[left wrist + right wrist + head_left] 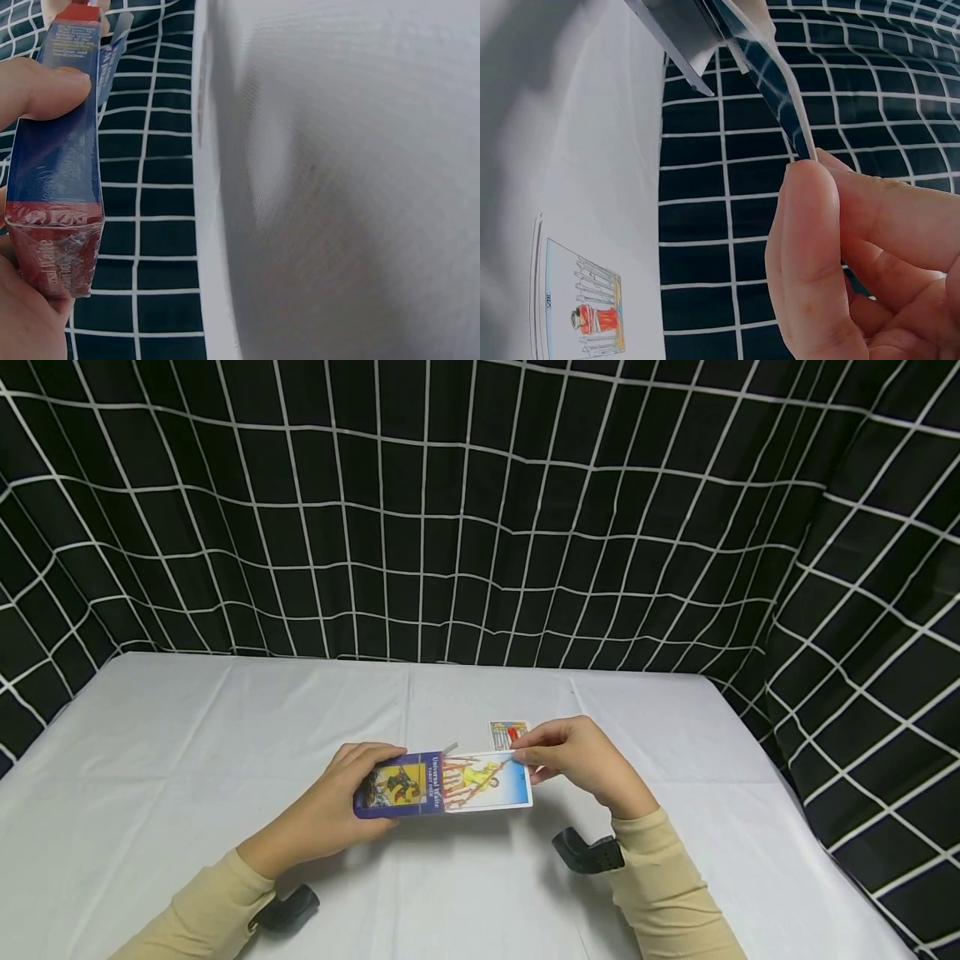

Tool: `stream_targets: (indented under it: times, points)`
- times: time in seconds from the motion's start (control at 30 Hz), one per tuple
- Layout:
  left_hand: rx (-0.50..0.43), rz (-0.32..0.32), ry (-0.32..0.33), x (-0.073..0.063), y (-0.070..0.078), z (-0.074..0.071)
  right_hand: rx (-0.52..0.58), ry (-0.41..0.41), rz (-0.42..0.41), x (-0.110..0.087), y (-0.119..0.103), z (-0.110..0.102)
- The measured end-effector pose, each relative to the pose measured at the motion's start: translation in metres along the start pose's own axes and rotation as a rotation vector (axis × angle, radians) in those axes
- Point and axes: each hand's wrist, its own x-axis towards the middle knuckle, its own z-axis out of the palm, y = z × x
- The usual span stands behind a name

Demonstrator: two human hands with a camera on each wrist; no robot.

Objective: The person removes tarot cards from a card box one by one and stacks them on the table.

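My left hand (341,797) grips a blue tarot deck box (397,787) above the table, its thumb along the narrow side in the left wrist view. That box (56,150) has a red end covered in clear wrap. Between thumb and fingers, my right hand (577,760) pinches the outer end of a tarot card (487,782) with a figure in yellow against a blue sky. The card's other end is inside the box's open end, where a flap (450,748) sticks up. Seen edge-on in the right wrist view, the pinched card (784,82) bends slightly.
Another tarot card (596,315), with a figure in red among upright staves, lies on the white-covered table (225,735) behind the right hand. Black cloth with a white grid (420,527) stands around the back and sides. A black wrist device (588,852) sits at each sleeve.
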Motion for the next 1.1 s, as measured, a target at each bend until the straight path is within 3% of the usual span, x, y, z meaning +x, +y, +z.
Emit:
stream_targets:
  times: [0.67, 0.83, 1.1]
  points:
    - [0.002, 0.001, -0.004, 0.0, -0.001, 0.001, -0.016, -0.061, 0.079, -0.003, 0.004, -0.022]
    - [0.002, 0.003, -0.003, 0.0, -0.002, 0.002, -0.024, -0.038, 0.071, -0.005, 0.005, -0.031]
    - [0.002, 0.001, 0.001, 0.0, -0.003, 0.001, 0.048, 0.0, 0.084, -0.008, 0.004, -0.038]
